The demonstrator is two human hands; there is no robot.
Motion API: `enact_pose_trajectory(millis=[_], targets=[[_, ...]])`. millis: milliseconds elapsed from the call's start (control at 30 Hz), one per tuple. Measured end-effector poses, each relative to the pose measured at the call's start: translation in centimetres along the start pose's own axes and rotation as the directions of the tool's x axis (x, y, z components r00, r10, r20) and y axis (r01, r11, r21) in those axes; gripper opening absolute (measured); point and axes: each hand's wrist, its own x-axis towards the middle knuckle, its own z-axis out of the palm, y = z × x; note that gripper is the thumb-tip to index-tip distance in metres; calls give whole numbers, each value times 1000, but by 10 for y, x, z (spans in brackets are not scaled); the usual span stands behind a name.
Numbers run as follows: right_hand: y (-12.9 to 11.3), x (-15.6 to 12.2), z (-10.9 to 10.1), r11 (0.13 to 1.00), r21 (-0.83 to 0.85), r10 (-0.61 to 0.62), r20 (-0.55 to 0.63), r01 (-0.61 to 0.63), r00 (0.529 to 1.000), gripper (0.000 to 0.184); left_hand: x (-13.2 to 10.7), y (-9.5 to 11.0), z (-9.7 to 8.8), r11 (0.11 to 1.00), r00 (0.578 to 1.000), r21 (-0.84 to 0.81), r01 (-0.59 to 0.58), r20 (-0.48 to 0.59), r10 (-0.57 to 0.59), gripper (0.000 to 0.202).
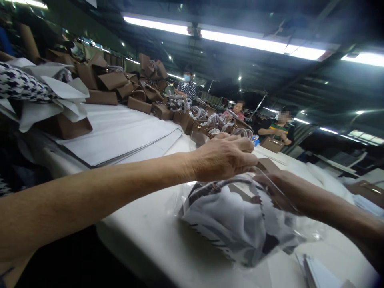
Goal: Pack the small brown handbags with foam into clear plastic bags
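Note:
A clear plastic bag [255, 256] lies in front of me on the pale table. Inside it is a handbag [207, 190] with a dark curved handle, partly covered by white wrapping [231, 212]; black-and-white patterning shows along its lower side. My left hand [226, 156] reaches across above the bag, fingers curled down at the plastic's upper edge. From the right, my right hand [268, 182] comes in at the bag's far side, with plastic film over its wrist. Its fingers are mostly hidden behind the film and my left hand.
White sheets [126, 128] lie stacked at the left, beside a houndstooth roll [27, 84] with white paper. Brown handbags [114, 82] are piled beyond, more with wrapped handles [216, 120] in the middle. Several people work across the table, one holding a brown handbag [272, 144].

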Motion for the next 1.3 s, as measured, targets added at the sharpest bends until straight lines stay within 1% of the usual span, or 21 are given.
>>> enact_pose_trajectory(millis=[67, 133, 200, 267, 300, 400, 433, 500, 567, 633, 700, 733, 767, 833, 867, 933, 1033, 1133, 1200, 1267, 1300], targets=[[8, -7, -2, 992, -87, 78, -154, -92, 985, 25, -1, -5, 8, 996, 998, -61, 57, -9, -58, 24], [16, -10, -3, 965, -199, 88, -373, -172, 924, 51, 1, -10, 13, 989, 997, -124, 81, -4, -82, 25], [24, -7, -1, 923, -292, 99, -446, -249, 890, 69, 6, -14, 15, 981, 996, -176, 87, 21, -85, 25], [32, 4, 3, 919, -284, 155, -376, -273, 914, 68, 11, -18, 17, 975, 994, -202, 98, 58, -88, 24], [35, 10, 5, 933, -254, 170, -316, -256, 933, 59, 14, -20, 19, 973, 992, -204, 106, 84, -90, 23], [42, 27, 4, 973, -157, 144, -175, -172, 974, 18, 22, -26, 27, 973, 979, -174, 151, 166, -122, 22], [43, 29, 2, 980, -132, 126, -163, -148, 979, 14, 24, -28, 30, 974, 972, -158, 164, 191, -133, 21], [43, 27, -5, 995, -44, 82, -179, -91, 980, 21, 27, -33, 34, 977, 962, -124, 174, 235, -141, 21], [43, 20, -12, 990, 139, 62, -190, -36, 980, 29, 29, -35, 38, 983, 962, -95, 158, 241, -131, 25], [42, 10, -19, 907, 415, 130, -131, -65, 983, 44, 30, -34, 42, 985, 969, -65, 161, 202, -145, 30], [41, 1, -23, 795, 589, 198, -27, -144, 980, 60, 31, -31, 46, 983, 974, -15, 185, 133, -182, 31], [39, -2, -23, 788, 593, 209, -2, -167, 978, 62, 32, -29, 48, 981, 975, 11, 195, 104, -195, 31], [37, -4, -23, 828, 534, 211, -13, -171, 977, 60, 33, -26, 50, 979, 976, 36, 200, 76, -202, 30], [32, -6, -20, 942, 298, 194, -111, -154, 975, 44, 37, -21, 54, 978, 981, 81, 192, 11, -194, 29], [29, -7, -19, 969, 190, 193, -168, -161, 967, 36, 40, -20, 55, 976, 981, 100, 194, -25, -192, 29], [27, -8, -20, 976, 88, 214, -267, -197, 940, 28, 50, -18, 52, 972, 977, 120, 204, -95, -193, 29], [36, -13, -31, 970, 81, 242, -384, -229, 891, 28, 72, -20, 40, 981, 967, 87, 174, -202, -154, 28], [59, -27, -52, 944, 150, 329, -473, -294, 818, 27, 89, -24, 23, 988, 916, 59, 143, -387, -110, 36], [80, -42, -67, 872, 272, 489, -477, -407, 730, 24, 90, -25, 16, 980, 872, 45, 194, -465, -151, 43], [104, -60, -81, 766, 368, 642, -465, -527, 609, 27, 82, -29, 20, 966, 861, 17, 258, -457, -222, 41], [118, -70, -88, 717, 388, 694, -471, -579, 544, 32, 74, -31, 27, 959, 867, 0, 282, -427, -255, 39]])
